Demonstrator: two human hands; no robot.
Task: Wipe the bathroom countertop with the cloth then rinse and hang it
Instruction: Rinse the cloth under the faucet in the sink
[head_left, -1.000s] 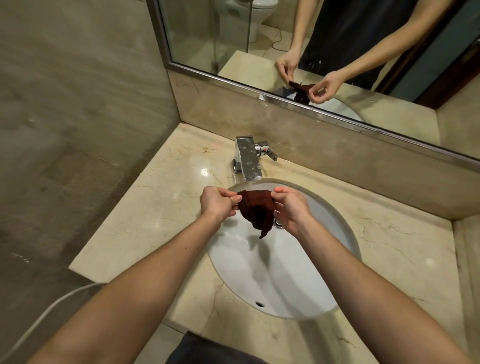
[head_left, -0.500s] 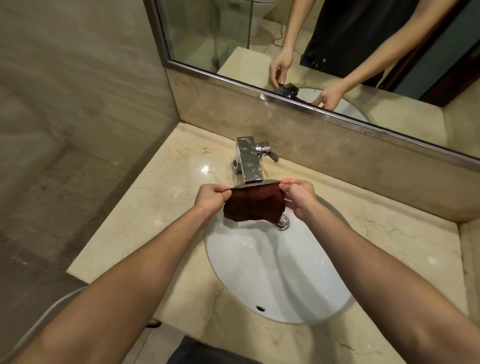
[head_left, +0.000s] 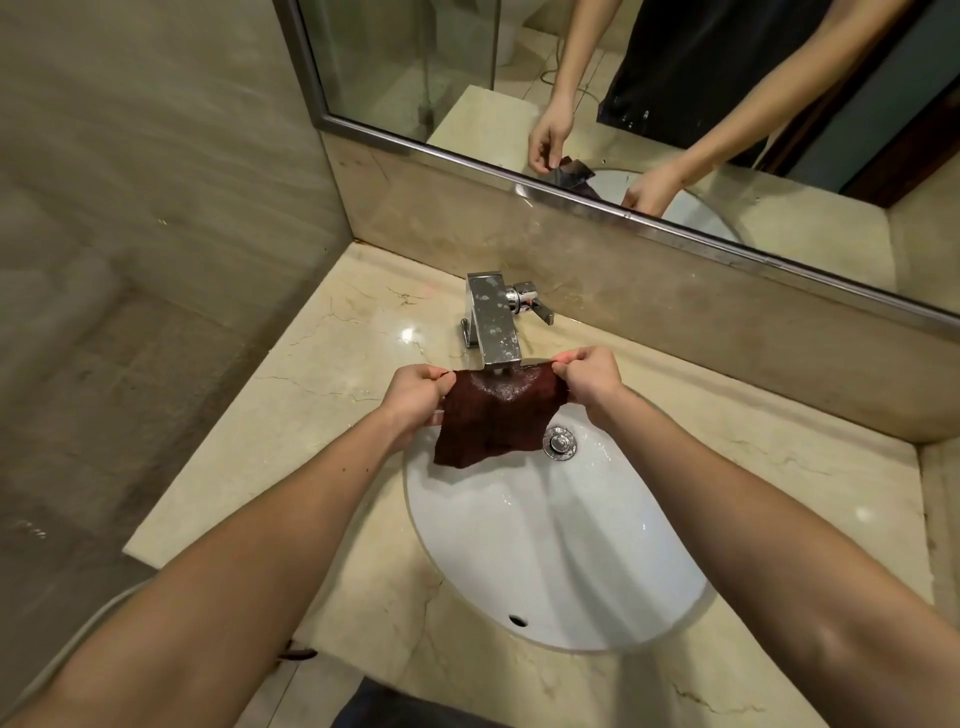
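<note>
A dark red cloth (head_left: 493, 421) is stretched flat right under the spout of the chrome faucet (head_left: 491, 322), with a wet shiny patch on its top. My left hand (head_left: 415, 397) pinches its left corner and my right hand (head_left: 589, 376) pinches its right corner. The cloth hangs over the back of the white oval sink (head_left: 561, 561), just left of the chrome drain (head_left: 560, 443). The beige marble countertop (head_left: 291, 415) surrounds the sink.
A mirror (head_left: 675, 104) with a metal frame runs along the back wall and reflects my hands and the cloth. A marble wall stands at the left. A white hose (head_left: 78, 629) hangs below the counter's left edge.
The cloth was bunched between my hands over the sink; I have spread it wide and moved it back under the faucet spout, where its top now looks wet.
</note>
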